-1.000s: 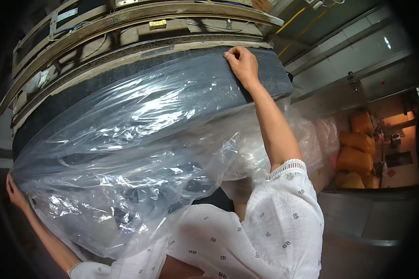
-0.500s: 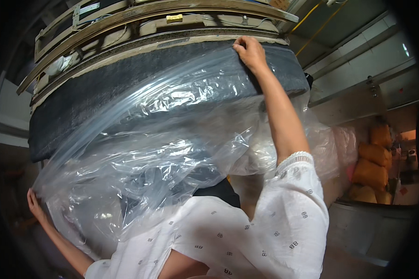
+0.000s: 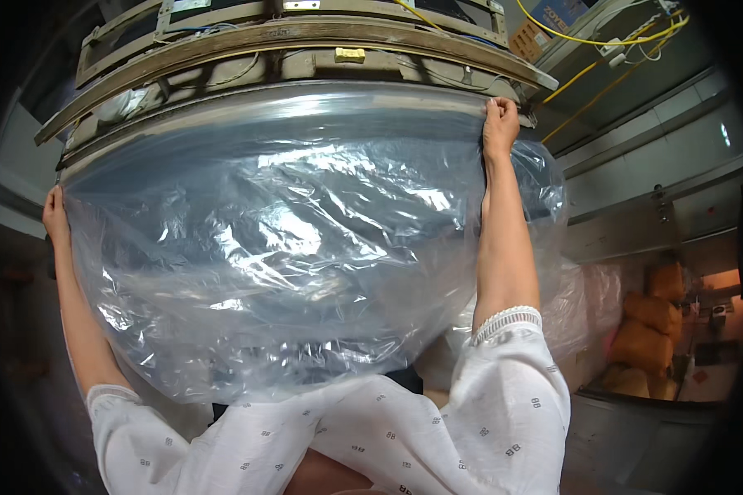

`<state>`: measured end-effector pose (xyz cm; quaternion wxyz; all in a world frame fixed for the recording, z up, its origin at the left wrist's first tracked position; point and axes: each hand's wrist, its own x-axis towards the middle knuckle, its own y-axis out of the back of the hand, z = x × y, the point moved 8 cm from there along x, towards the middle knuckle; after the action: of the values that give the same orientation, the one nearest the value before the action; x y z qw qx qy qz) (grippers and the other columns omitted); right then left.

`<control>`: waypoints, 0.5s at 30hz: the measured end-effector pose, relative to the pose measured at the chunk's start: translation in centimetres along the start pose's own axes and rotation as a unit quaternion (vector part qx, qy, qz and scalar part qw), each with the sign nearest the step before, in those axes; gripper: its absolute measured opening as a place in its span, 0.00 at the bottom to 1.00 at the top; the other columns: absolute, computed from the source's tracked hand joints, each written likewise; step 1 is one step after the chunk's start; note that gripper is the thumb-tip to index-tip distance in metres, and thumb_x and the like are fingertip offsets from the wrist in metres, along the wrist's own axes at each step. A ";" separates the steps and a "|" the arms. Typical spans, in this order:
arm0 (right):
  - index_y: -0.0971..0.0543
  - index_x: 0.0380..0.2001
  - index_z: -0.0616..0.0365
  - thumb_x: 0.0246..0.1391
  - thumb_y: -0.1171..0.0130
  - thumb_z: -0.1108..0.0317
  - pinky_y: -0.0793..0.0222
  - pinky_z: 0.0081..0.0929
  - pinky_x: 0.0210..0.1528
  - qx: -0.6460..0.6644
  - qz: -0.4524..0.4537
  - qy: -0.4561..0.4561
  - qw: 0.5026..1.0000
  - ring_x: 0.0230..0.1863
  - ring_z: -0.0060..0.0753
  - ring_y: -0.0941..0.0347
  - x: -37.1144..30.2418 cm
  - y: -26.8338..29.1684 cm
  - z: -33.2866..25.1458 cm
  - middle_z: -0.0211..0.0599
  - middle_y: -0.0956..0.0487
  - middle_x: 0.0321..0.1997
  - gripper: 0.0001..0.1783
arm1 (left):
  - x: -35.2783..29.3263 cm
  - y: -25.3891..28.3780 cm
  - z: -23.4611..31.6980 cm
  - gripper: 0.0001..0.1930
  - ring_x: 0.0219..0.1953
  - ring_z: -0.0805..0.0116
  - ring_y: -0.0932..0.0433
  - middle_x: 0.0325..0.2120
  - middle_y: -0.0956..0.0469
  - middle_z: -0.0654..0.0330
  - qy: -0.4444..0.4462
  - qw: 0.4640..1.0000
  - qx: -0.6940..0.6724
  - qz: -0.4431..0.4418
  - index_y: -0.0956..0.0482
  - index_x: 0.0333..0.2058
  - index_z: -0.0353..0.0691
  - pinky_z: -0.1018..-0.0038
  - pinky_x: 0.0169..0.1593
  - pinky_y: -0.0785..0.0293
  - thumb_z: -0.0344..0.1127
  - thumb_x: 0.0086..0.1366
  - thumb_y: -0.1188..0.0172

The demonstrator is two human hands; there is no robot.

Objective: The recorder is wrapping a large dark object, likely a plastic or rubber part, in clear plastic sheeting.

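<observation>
A large sheet of clear plastic film (image 3: 289,239) is stretched between my two hands and hangs down toward my body, wrinkled and shiny. My left hand (image 3: 55,216) grips its far left corner with the fingers closed. At the far right, my right hand (image 3: 501,125) pinches the film's upper edge beside the machine's wooden rail. Beneath the film lies a dark grey padded surface (image 3: 545,177), seen mostly through the plastic. The film's upper edge runs fairly taut along the machine's near ledge.
Beyond the film stands a long machine frame with a wooden rail (image 3: 289,37) and a yellow block (image 3: 349,55). Yellow cables (image 3: 582,78) hang at the upper right. More clear plastic (image 3: 586,301) lies at the right, near several orange sacks (image 3: 640,342).
My left hand has risen from the lower left to the far left edge, lifting the film's corner. My right hand has shifted right. The film now covers nearly the whole dark surface.
</observation>
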<state>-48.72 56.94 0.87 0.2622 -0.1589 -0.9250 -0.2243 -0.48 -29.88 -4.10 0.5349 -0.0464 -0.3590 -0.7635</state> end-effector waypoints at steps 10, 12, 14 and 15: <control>0.22 0.26 0.61 0.45 0.41 0.62 0.35 0.31 0.40 -0.098 -0.001 0.031 0.995 0.33 0.39 0.30 1.9 -0.4 0.5 0.41 0.26 0.28 0.11 | 6.4 -6.7 -0.5 0.21 0.45 0.75 0.29 0.42 0.24 0.62 0.058 0.990 -0.120 -0.043 0.23 0.45 0.38 0.82 0.50 0.39 0.47 0.59 0.41; 0.26 0.26 0.62 0.43 0.41 0.61 0.37 0.34 0.42 -0.134 -0.005 0.019 0.991 0.35 0.43 0.32 2.1 -0.2 0.1 0.44 0.29 0.31 0.13 | 7.0 -6.9 -1.5 0.21 0.45 0.74 0.29 0.41 0.24 0.62 0.055 0.994 -0.091 -0.027 0.23 0.44 0.38 0.81 0.49 0.38 0.48 0.58 0.41; 0.28 0.27 0.61 0.42 0.41 0.61 0.38 0.35 0.43 -0.154 0.022 0.003 0.988 0.37 0.46 0.33 1.9 0.2 0.1 0.45 0.32 0.34 0.14 | 7.5 -7.4 -2.4 0.22 0.44 0.73 0.29 0.40 0.23 0.62 0.050 0.997 -0.065 -0.011 0.23 0.44 0.37 0.80 0.49 0.37 0.48 0.57 0.40; 0.30 0.28 0.61 0.42 0.42 0.61 0.39 0.37 0.45 -0.161 0.042 -0.016 0.986 0.39 0.48 0.35 1.8 -0.1 0.3 0.47 0.34 0.37 0.15 | 8.5 -5.7 -4.1 0.22 0.43 0.72 0.28 0.39 0.23 0.61 0.044 0.999 -0.017 -0.005 0.24 0.44 0.37 0.79 0.48 0.37 0.49 0.57 0.41</control>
<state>-50.39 57.30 1.59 0.2279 -0.2417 -0.8731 -0.3569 -7.61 -38.04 -6.08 0.5450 -0.0204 -0.3221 -0.7738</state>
